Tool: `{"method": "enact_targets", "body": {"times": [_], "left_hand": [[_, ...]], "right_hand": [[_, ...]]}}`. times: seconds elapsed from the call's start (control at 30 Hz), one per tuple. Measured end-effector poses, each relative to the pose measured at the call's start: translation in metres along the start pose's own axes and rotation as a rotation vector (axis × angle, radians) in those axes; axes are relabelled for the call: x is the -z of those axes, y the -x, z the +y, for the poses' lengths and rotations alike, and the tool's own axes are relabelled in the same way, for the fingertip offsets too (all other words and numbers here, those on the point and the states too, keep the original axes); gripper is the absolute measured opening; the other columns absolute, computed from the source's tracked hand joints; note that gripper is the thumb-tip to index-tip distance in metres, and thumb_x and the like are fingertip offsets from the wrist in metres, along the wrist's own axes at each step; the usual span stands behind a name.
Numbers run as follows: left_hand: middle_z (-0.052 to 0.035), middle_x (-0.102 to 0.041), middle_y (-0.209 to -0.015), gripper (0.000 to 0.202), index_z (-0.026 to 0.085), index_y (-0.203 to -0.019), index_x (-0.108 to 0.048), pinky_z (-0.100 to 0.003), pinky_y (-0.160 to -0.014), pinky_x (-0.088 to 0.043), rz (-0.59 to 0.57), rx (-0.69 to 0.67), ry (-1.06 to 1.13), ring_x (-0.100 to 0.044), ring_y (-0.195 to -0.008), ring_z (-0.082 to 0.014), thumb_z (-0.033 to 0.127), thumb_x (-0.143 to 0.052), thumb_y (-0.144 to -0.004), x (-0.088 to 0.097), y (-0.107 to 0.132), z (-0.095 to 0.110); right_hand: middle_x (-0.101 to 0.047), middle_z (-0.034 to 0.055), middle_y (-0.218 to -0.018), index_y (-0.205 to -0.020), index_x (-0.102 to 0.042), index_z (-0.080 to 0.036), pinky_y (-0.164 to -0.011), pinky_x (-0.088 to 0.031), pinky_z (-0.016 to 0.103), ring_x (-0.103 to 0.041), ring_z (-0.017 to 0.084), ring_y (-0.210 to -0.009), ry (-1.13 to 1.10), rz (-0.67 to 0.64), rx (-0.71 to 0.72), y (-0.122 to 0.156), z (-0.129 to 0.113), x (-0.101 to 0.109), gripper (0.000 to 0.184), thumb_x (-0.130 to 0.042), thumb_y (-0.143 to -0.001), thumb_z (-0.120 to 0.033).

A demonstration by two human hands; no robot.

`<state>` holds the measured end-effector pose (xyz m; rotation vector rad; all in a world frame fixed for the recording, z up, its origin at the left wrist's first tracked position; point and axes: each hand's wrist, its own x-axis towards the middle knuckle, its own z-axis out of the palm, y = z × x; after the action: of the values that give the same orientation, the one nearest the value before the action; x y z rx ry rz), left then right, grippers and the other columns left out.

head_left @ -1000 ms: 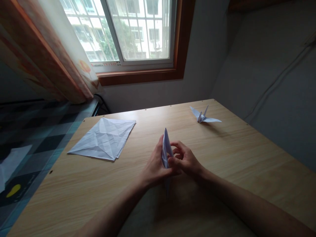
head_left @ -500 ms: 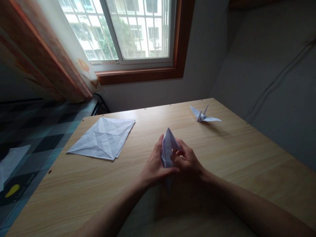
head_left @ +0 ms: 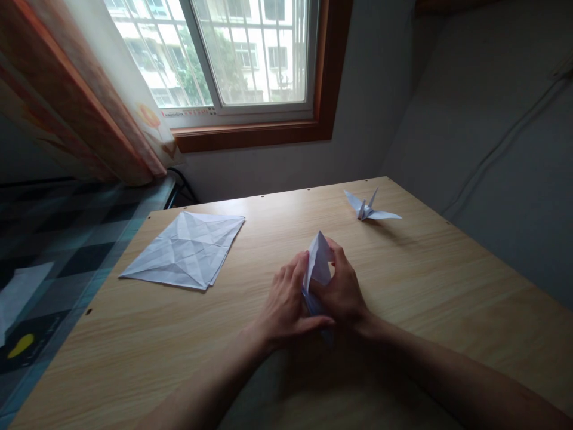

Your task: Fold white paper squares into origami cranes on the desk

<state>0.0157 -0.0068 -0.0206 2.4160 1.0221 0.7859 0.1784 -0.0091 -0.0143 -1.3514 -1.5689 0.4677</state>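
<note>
A white folded paper [head_left: 318, 261] stands between my two hands, its pointed tip up and its lower end partly hidden. My left hand [head_left: 286, 301] is closed on its left side, fingertips along the edge and thumb stretched across the near side. From the right, my right hand [head_left: 344, 286] grips the paper, with fingers behind a flap and the thumb side tucked against the inner fold. Its fingertips are partly hidden. Farther back to the right sits a folded paper crane [head_left: 367, 210] with its wings spread.
Creased square sheets of white paper [head_left: 185, 251] lie on the left of the wooden table [head_left: 430, 298]. Beyond the left edge is a checked cloth surface [head_left: 85, 257] with a paper piece [head_left: 22, 292]. A window [head_left: 259, 54] and an orange curtain [head_left: 89, 89] are behind.
Both hands and the folded paper have shifted slightly right. The paper has turned, and my right hand has moved its fingers up behind the flap. The crane and the sheets stay put.
</note>
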Motion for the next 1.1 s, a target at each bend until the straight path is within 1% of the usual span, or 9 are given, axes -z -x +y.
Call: {"method": "enact_targets", "body": {"times": [0.13,0.3,0.37,0.43,0.53,0.67,0.83,0.97,1.1], "left_hand": [[-0.0196,-0.026,-0.154,0.109,0.024,-0.154,-0.001,-0.059,-0.111,-0.029,0.01,-0.023,0.078,-0.031,-0.138,-0.0408,0.059,-0.068,-0.076,0.002,0.002,-0.001],[-0.0144,-0.041,-0.149,0.077,0.022,-0.152,-0.019,-0.051,-0.111,-0.033,0.148,0.083,0.096,-0.04,-0.135,-0.0309,0.026,-0.056,-0.084,0.013,-0.001,-0.009],[-0.0123,-0.047,-0.145,0.069,0.022,-0.148,-0.031,-0.051,-0.111,-0.034,0.178,0.108,0.004,-0.042,-0.134,-0.0292,0.017,-0.05,-0.082,0.018,-0.003,-0.016],[-0.0095,-0.05,-0.144,0.064,0.023,-0.143,-0.043,-0.05,-0.111,-0.033,0.117,0.044,-0.063,-0.041,-0.135,-0.0291,0.014,-0.048,-0.08,0.023,-0.004,-0.024],[-0.0053,-0.052,-0.144,0.055,0.026,-0.131,-0.057,-0.052,-0.111,-0.032,-0.046,-0.023,-0.116,-0.04,-0.137,-0.03,0.014,-0.047,-0.078,0.029,-0.004,-0.033],[-0.0051,-0.056,-0.14,0.047,0.028,-0.127,-0.06,-0.054,-0.112,-0.028,-0.233,-0.036,-0.154,-0.044,-0.134,-0.0317,0.023,-0.051,-0.082,0.034,-0.004,-0.031],[-0.01,-0.064,-0.123,0.028,0.023,-0.109,-0.065,-0.047,-0.106,-0.037,-0.169,-0.074,-0.23,-0.051,-0.125,-0.0299,0.038,-0.056,-0.088,0.031,-0.007,-0.023],[-0.0143,-0.062,-0.125,0.028,0.019,-0.099,-0.062,-0.049,-0.107,-0.036,-0.185,-0.073,-0.251,-0.048,-0.129,-0.0321,0.042,-0.062,-0.084,0.029,-0.008,-0.022],[-0.0191,-0.047,-0.145,0.055,0.018,-0.126,-0.052,-0.054,-0.114,-0.026,-0.248,-0.034,-0.22,-0.039,-0.138,-0.0322,0.052,-0.061,-0.083,0.031,-0.006,-0.024]], "right_hand": [[-0.068,0.0054,-0.109,-0.13,-0.05,-0.024,-0.078,-0.053,0.035,-0.065,0.023,-0.088,-0.067,-0.026,-0.09,-0.004,0.003,0.002,0.06,-0.066,-0.072,-0.022],[-0.07,0.004,-0.083,-0.085,-0.069,-0.019,-0.074,-0.052,0.032,-0.064,0.02,-0.078,-0.149,-0.09,0.028,-0.017,0.02,0.013,0.012,-0.058,-0.081,-0.02],[-0.072,0.0048,-0.086,-0.085,-0.072,-0.019,-0.075,-0.052,0.032,-0.066,0.02,-0.082,-0.182,-0.152,0.053,-0.023,0.03,0.017,0.017,-0.056,-0.081,-0.016],[-0.074,0.0052,-0.09,-0.088,-0.074,-0.02,-0.078,-0.053,0.033,-0.068,0.02,-0.085,-0.179,-0.25,0.107,-0.027,0.04,0.023,0.025,-0.053,-0.078,-0.01],[-0.075,0.0065,-0.099,-0.093,-0.076,-0.021,-0.086,-0.053,0.037,-0.069,0.021,-0.094,-0.04,-0.421,0.285,-0.032,0.051,0.033,0.036,-0.049,-0.075,-0.004],[-0.071,0.0085,-0.118,-0.103,-0.074,-0.021,-0.102,-0.045,0.046,-0.062,0.025,-0.115,0.129,-0.625,0.474,-0.036,0.051,0.047,0.041,-0.056,-0.069,-0.007],[-0.074,0.0114,-0.108,-0.091,-0.075,-0.017,-0.099,-0.046,0.047,-0.064,0.028,-0.11,0.277,-0.585,0.488,-0.029,0.035,0.045,0.019,-0.06,-0.086,-0.028],[-0.059,0.0203,-0.132,-0.125,-0.061,-0.008,-0.105,-0.045,0.046,-0.053,0.031,-0.125,0.437,-0.552,0.498,-0.011,0.023,0.026,0.04,-0.054,-0.09,-0.028],[-0.042,0.0243,-0.147,-0.141,-0.042,0.002,-0.116,-0.033,0.047,-0.035,0.032,-0.141,0.488,-0.645,0.551,0.001,0.022,0.016,0.054,-0.044,-0.094,-0.024]]}}
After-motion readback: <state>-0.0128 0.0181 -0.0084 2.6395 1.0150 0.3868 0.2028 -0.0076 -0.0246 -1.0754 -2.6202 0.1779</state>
